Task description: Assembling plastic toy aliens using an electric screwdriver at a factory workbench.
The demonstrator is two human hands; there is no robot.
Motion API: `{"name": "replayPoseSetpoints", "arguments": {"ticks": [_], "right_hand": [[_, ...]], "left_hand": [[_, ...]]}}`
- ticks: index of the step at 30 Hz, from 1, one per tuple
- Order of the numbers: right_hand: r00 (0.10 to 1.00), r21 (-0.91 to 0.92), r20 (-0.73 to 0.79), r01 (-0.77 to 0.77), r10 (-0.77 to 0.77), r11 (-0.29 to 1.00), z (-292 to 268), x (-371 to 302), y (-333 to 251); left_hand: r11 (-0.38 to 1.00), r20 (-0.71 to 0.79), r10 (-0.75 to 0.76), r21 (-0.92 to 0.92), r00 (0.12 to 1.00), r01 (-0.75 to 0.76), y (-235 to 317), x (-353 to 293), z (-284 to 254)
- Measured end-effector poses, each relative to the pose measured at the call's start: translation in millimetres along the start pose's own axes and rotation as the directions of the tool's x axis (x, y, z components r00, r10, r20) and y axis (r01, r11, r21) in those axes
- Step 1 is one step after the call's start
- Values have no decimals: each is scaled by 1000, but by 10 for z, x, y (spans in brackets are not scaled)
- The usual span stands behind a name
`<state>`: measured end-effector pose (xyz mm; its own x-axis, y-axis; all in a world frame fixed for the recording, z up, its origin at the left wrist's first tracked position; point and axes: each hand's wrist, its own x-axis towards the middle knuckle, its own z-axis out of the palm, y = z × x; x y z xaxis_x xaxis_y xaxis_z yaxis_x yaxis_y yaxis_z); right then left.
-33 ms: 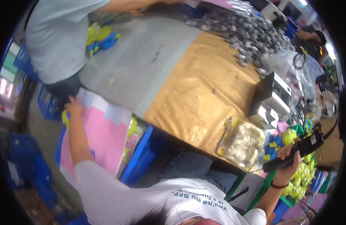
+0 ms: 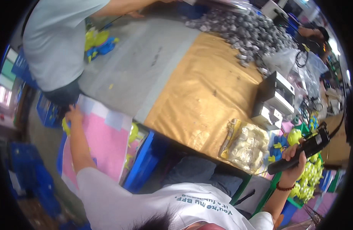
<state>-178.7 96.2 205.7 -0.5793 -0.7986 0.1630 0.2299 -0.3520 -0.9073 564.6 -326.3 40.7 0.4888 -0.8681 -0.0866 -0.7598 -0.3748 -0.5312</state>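
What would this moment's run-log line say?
left hand: at pink sheet edge; right hand: gripping black handheld device; gray parts: piled

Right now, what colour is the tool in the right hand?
The tool is black; the head view shows it best.

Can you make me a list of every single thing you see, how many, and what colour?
Handheld tool: one, black, in the right hand
Pink sheet: one, pink, over the blue bin
Blue bin: one, blue, lower left
Other bins: several, blue, far left, blurry
Table: one, grey top, middle
Gold cloth: one, gold, on the table
Small lumps: too many to count, grey, heaped upper right
Boxes: two, white and black, right
Filled bag: one, see-through, cloth's near edge
Toys: many, yellow-green and blue, right, left and upper left
Carton: one, brown, far right
Other people: at least two, pale shirt upper left, dark clothes upper right
White shirt: one, white, bottom
Bracelet: one, dark red, right wrist
Left hand: one, bare, pink sheet's left edge
Right hand: one, bare, fingers around the tool
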Motion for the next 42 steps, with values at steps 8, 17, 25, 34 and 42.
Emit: {"name": "replayPoseSetpoints", "arguments": {"ticks": [8, 17, 25, 34, 42], "right_hand": [[998, -1, -68, 0, 0, 1000, -7, 18, 49], [996, 4, -91, 11, -10, 1000, -134, 66, 19], [940, -16, 93, 331, -328, 943, -423, 477, -140], [871, -28, 62, 489, -487, 872, -244, 1384, 32], [947, -253, 77, 320, -310, 913, -331, 1825, 255]], "left_hand": [[998, -49, 12, 69, 999, -8, 48, 47, 204], [983, -217, 85, 178, 973, -46, -218, -176, 396], [601, -644, 253, -480, 722, -639, -154, -1542, -959], [-555, -494, 831, -768, 255, 319, 1920, -4690, -1881], [-589, -428, 804, -669, 413, 452, 2841, -6186, -1732]]}}
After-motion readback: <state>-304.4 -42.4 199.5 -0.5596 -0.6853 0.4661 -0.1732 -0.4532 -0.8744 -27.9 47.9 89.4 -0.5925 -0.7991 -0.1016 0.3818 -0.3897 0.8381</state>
